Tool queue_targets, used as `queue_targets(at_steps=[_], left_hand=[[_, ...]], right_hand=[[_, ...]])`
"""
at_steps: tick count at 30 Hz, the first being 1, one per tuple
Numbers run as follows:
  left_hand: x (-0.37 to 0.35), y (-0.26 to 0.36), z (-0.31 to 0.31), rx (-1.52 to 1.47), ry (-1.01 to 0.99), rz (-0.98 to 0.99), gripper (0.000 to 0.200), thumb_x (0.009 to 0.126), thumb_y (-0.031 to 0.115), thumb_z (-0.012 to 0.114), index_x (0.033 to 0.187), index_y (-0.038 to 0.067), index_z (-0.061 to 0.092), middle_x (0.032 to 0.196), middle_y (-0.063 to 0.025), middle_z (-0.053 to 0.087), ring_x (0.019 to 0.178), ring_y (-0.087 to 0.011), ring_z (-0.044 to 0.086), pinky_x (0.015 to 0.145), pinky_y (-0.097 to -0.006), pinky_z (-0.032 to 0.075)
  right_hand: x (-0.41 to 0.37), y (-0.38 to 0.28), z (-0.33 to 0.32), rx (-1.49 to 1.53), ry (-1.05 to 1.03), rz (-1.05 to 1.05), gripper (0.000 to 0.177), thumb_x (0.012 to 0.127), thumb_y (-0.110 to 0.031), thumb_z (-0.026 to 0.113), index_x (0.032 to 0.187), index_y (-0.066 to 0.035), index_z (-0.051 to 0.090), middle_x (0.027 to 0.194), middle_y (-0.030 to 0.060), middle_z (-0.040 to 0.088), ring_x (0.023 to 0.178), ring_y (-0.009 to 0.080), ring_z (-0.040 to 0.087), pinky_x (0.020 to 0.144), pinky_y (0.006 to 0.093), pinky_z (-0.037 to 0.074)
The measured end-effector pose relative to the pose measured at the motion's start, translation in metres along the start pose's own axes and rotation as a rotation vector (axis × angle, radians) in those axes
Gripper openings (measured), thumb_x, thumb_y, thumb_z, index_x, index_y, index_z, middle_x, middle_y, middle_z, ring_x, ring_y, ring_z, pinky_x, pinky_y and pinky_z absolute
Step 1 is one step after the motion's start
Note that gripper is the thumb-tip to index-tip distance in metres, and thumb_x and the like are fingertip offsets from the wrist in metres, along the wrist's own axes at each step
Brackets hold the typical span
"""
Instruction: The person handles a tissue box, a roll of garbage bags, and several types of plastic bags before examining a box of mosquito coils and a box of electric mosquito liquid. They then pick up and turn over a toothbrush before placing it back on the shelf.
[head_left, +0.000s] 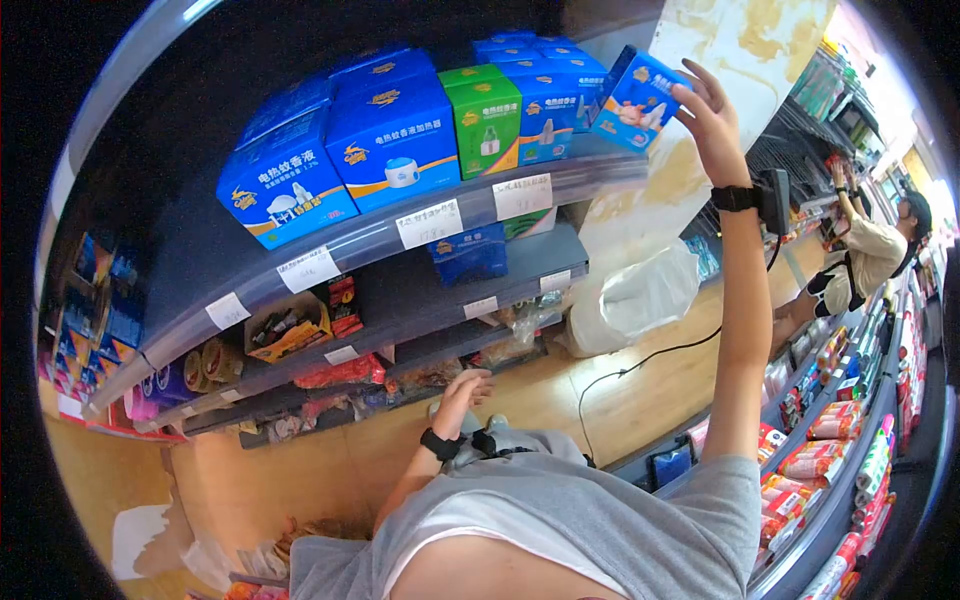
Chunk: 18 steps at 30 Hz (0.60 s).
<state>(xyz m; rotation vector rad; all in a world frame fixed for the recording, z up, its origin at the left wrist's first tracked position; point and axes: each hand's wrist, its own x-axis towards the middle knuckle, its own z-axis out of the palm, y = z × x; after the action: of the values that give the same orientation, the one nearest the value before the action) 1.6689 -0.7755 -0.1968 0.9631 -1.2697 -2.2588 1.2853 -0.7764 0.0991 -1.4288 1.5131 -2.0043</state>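
My right hand (709,122) is raised at the right end of the top shelf, its fingers on the right edge of a small blue box (640,104) that tilts to one side. Just left of it stands a row of upright boxes: blue ones (546,112), a green box (486,125) and larger blue boxes (391,140). Down near my waist, my left hand (463,399) hangs with fingers loosely stretched and nothing in them. Black bands circle both wrists.
Price tags (429,223) line the top shelf edge. A lower shelf (400,320) bears an open carton (288,328) and packets. A white bag (635,305) stands on the floor near a black cable (640,367). Another person (868,255) is by the right shelves, which hold rolled packages (812,462).
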Motion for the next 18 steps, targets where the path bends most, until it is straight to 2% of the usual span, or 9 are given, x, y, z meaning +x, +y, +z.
queue_targets(at_steps=[1,2,5,9,11,12,15,17,18], left_hand=[[0.001,0.003,0.003,0.019,-0.011,0.003,0.027,0.084,0.023,0.041,0.102,0.005,0.051,0.093,-0.0054,0.057,0.077,-0.0107,0.053,0.068,-0.022,0.04],[0.002,0.004,0.007,0.036,-0.023,0.005,0.026,0.084,0.023,0.041,0.101,0.005,0.051,0.093,-0.005,0.057,0.076,-0.0105,0.053,0.068,-0.0221,0.04],[0.011,0.007,0.013,0.066,-0.092,0.004,0.028,0.084,0.023,0.043,0.103,0.004,0.049,0.093,-0.0056,0.056,0.08,-0.0108,0.053,0.067,-0.0221,0.041],[0.018,0.014,0.024,0.081,-0.13,-0.012,0.027,0.084,0.021,0.042,0.104,0.003,0.048,0.094,-0.0061,0.056,0.081,-0.0111,0.053,0.069,-0.0235,0.042],[0.019,0.019,0.029,0.054,-0.162,-0.011,0.027,0.084,0.019,0.042,0.104,0.002,0.048,0.095,-0.0069,0.055,0.082,-0.0123,0.053,0.073,-0.0247,0.042],[0.018,0.023,0.032,0.056,-0.162,-0.011,0.027,0.084,0.019,0.042,0.104,0.002,0.048,0.095,-0.0069,0.055,0.082,-0.0123,0.053,0.073,-0.0247,0.042],[0.009,0.044,0.047,0.001,-0.213,0.014,0.027,0.084,0.018,0.042,0.104,0.001,0.047,0.095,-0.0076,0.055,0.082,-0.0132,0.053,0.074,-0.025,0.041],[0.004,0.067,0.06,0.048,-0.316,0.166,0.03,0.083,0.022,0.045,0.106,0.003,0.047,0.098,-0.0074,0.055,0.083,-0.0124,0.051,0.073,-0.0241,0.039],[0.002,0.082,0.066,0.051,-0.315,0.163,0.03,0.083,0.022,0.045,0.106,0.003,0.047,0.098,-0.0074,0.055,0.083,-0.0124,0.051,0.073,-0.0241,0.039]], right_hand=[[-0.002,0.0,-0.003,0.017,0.005,-0.016,0.048,0.076,-0.02,0.058,0.117,-0.003,0.039,0.099,0.0076,0.054,0.087,0.0111,0.052,0.075,0.0239,0.043],[-0.006,-0.001,-0.005,0.011,0.012,-0.012,0.048,0.076,-0.02,0.058,0.117,-0.003,0.039,0.099,0.0076,0.054,0.087,0.0111,0.052,0.075,0.0239,0.043],[-0.03,-0.013,0.001,0.086,-0.141,0.167,0.046,0.078,-0.022,0.057,0.116,-0.004,0.041,0.094,0.007,0.055,0.081,0.0095,0.054,0.066,0.0221,0.046],[-0.046,-0.002,-0.002,0.087,-0.044,0.259,0.044,0.078,-0.024,0.057,0.113,0.0,0.043,0.091,0.0069,0.056,0.077,0.0117,0.056,0.068,0.0243,0.047],[-0.056,0.014,-0.004,0.413,-0.109,0.397,0.04,0.079,-0.026,0.055,0.108,0.0,0.046,0.092,0.0067,0.057,0.08,0.0133,0.057,0.069,0.0255,0.048],[-0.061,0.023,-0.001,0.465,-0.122,0.443,0.036,0.08,-0.027,0.053,0.105,-0.001,0.048,0.093,0.006,0.057,0.082,0.0138,0.057,0.069,0.0265,0.048],[-0.086,-0.005,0.026,0.29,-0.155,0.449,0.041,0.078,-0.028,0.055,0.107,0.0,0.047,0.095,0.0068,0.056,0.082,0.0127,0.057,0.069,0.0254,0.048],[-0.095,-0.017,0.036,0.176,-0.203,0.423,0.044,0.076,-0.026,0.059,0.109,-0.001,0.046,0.096,0.0081,0.056,0.081,0.0113,0.055,0.067,0.0239,0.047],[-0.098,-0.022,0.043,0.142,-0.233,0.415,0.045,0.075,-0.026,0.06,0.109,-0.001,0.046,0.095,0.0083,0.056,0.081,0.0109,0.055,0.067,0.0235,0.047]])
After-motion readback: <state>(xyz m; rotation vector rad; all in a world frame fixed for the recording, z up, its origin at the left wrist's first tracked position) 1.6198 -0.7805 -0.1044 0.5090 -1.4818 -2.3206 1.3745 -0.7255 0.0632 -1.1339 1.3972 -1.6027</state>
